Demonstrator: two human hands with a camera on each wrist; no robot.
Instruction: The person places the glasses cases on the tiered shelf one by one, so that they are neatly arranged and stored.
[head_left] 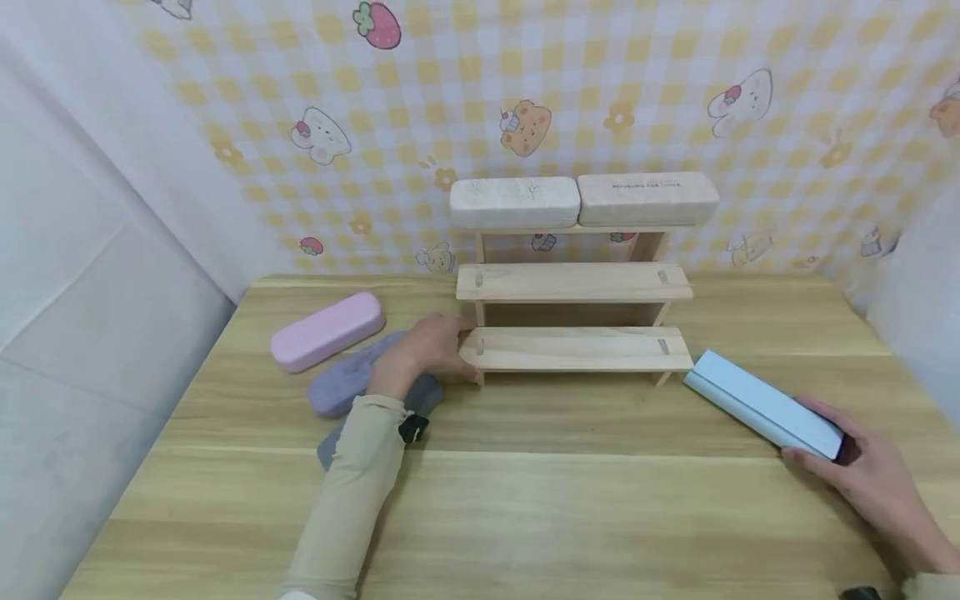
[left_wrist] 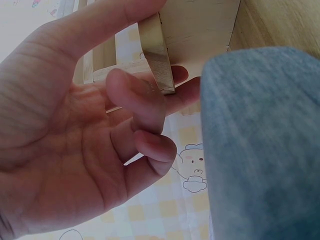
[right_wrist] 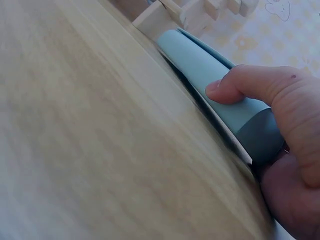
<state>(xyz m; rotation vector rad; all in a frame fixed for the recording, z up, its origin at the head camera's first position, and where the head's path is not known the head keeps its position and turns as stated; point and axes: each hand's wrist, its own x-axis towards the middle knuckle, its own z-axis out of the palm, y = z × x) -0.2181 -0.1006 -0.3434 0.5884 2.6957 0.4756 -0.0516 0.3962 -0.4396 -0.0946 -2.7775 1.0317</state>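
Blue case (head_left: 761, 404), near end in right grip (head_left: 873, 477), underside unclear

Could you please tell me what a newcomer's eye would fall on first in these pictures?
Most likely the wooden rack first, at the back of the table, with two pale cases on top and the left hand gripping its lower left end. Next might come the light blue case toward the right, held in the right hand, then the yellow checked backdrop behind the wooden rack.
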